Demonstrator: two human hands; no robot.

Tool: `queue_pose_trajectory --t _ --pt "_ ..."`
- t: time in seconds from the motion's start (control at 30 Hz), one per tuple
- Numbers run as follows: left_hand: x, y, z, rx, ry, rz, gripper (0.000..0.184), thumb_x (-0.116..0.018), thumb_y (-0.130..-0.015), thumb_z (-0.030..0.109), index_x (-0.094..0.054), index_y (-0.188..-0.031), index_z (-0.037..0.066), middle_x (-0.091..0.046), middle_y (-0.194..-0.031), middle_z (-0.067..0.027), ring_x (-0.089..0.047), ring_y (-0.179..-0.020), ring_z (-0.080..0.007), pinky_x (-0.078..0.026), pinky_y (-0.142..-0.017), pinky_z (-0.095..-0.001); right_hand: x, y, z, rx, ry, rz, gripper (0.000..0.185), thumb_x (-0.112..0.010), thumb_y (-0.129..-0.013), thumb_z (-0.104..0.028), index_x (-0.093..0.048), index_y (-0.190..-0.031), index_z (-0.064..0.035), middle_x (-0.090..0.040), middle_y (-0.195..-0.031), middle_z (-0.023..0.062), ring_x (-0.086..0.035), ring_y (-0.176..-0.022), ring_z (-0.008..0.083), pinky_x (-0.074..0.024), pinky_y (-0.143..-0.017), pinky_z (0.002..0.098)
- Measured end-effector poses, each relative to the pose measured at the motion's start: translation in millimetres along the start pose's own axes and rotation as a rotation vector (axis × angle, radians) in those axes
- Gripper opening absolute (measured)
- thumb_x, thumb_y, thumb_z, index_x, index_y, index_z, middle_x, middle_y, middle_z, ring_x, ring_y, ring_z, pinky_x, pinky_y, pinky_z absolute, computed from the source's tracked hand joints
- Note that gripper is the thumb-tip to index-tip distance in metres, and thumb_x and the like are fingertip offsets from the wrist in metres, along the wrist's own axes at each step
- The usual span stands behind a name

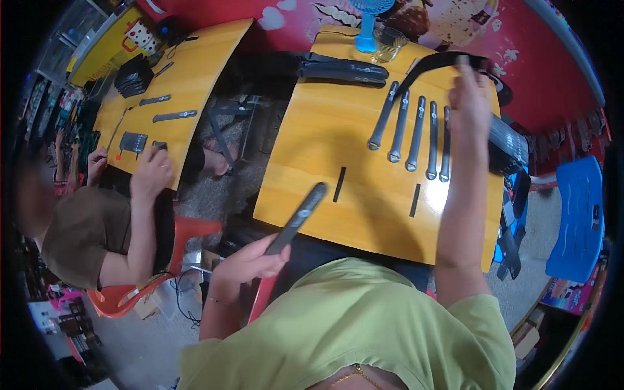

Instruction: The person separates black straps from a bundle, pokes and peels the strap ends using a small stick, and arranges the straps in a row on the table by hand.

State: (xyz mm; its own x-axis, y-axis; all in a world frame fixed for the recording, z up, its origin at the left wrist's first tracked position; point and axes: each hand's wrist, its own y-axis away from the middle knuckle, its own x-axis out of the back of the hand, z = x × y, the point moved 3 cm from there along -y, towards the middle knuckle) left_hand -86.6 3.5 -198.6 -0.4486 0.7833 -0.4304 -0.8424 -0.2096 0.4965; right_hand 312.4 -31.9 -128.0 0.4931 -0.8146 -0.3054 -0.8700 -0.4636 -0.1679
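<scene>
My left hand [253, 261] grips the lower end of a dark grey strap piece [297, 219], held tilted over the front left edge of the yellow table [292, 162]. At the back right, my right hand [471, 97] is raised and blurred, closed on a long black strap [429, 63] that arcs to the left. Under and beside my right forearm, several grey strap pieces [416, 133] lie side by side in a row. Two short black strips [339, 184] [415, 200] lie nearer the front edge.
A stack of dark straps [344, 70] lies at the back left, near a blue fan [366, 39]. Another dark stack [507, 146] sits at the right edge. A co-worker [97, 227] sits left at another table [208, 58]. A blue stool [575, 218] stands right.
</scene>
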Motion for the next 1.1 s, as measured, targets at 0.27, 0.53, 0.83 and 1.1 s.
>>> queue_pose_trajectory --t 0.27,0.53,0.83,1.1 --pt "27.3 -25.6 4.2 -0.408 0.554 0.09 0.041 -0.035 -0.096 0.029 -0.042 -0.121 -0.003 -0.043 -0.076 -0.0037 -0.035 -0.048 -0.0079 -0.027 -0.041 -0.0192 -53.2 65.8 45.0 0.735 0.718 -0.333 0.019 -0.064 -0.075 -0.002 -0.068 -0.091 -0.0097 -0.067 -0.078 0.0019 -0.057 -0.056 0.0137 -0.0421 -0.047 0.026" --pt "11.8 -56.7 13.2 -0.588 0.703 0.076 0.045 -0.036 -0.097 0.031 -0.032 -0.135 0.007 -0.046 -0.089 -0.0047 -0.044 -0.071 -0.0128 -0.04 -0.059 -0.0273 -51.5 117.1 133.8 0.7 1.184 -0.851 0.018 -0.057 -0.074 -0.011 -0.065 -0.089 -0.0123 -0.067 -0.093 0.001 -0.064 -0.069 0.0189 -0.0508 -0.056 0.0312" --pt "-0.4 -61.9 12.9 -0.648 0.61 0.092 0.043 -0.032 -0.099 0.033 -0.022 -0.139 0.024 -0.05 -0.093 -0.0065 -0.057 -0.093 -0.0198 -0.054 -0.079 -0.049 -51.8 110.9 143.6 0.6 1.419 -0.687 0.028 -0.055 -0.074 -0.008 -0.066 -0.1 -0.0108 -0.065 -0.107 0.0031 -0.066 -0.069 0.0205 -0.053 -0.06 0.0307" --pt "8.7 -69.5 5.8 -0.622 0.57 0.09 0.037 -0.037 -0.098 0.024 -0.029 -0.134 0.022 -0.048 -0.09 -0.0042 -0.051 -0.079 -0.0143 -0.058 -0.069 -0.035 -49.5 109.5 133.2 0.624 1.366 -0.637 0.026 -0.058 -0.075 -0.006 -0.066 -0.099 -0.0088 -0.065 -0.104 0.0029 -0.065 -0.07 0.0201 -0.052 -0.06 0.0301"
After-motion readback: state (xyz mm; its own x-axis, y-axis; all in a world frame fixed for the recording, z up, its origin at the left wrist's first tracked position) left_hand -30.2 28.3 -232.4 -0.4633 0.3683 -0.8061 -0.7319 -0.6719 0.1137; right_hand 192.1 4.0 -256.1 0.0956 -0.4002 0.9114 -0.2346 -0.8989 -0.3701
